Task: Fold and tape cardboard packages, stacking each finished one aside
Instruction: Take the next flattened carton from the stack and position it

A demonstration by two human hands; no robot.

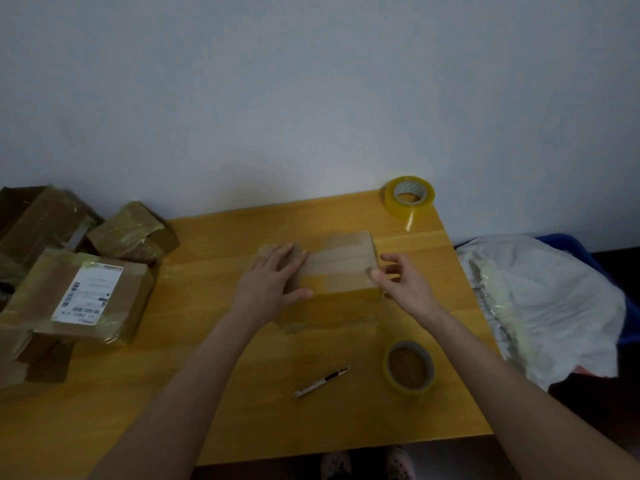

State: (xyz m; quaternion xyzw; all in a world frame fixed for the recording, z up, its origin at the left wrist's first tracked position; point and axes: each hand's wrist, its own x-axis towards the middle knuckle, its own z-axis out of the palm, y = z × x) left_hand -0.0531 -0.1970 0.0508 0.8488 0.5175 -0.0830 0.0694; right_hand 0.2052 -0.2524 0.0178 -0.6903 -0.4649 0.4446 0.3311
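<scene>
Box [341, 268] sits at mid-table [173, 375], long side across the view, flaps closed, with a tape band running lengthwise over the top. Left hand [273, 278] lies flat on the box's left end, fingers straight and spread, thumb along the near top edge. Right hand [398, 282] is at the box's right end, thumb tip on the top right edge, other fingers curled just off the end face; whether it pinches tape or anything else cannot be told. The hands are apart, one at each end of the box. Far roll [410, 197] of clear yellowish tape stands at the table's far right corner, a loose strip trailing from it down onto the tabletop. Near roll [408, 367] lies flat on the right side, nearer the person than the box. Cutter [322, 381] lies left of the near roll, apart from it. Taped packages [133, 233] are piled at the table's left edge; the nearest, the labelled package [86, 296], carries a white shipping label facing up and rests on others. Off the table to the right, a white bag [540, 306] lies over a blue bin [568, 244]. Plain wall [311, 81] behind
</scene>
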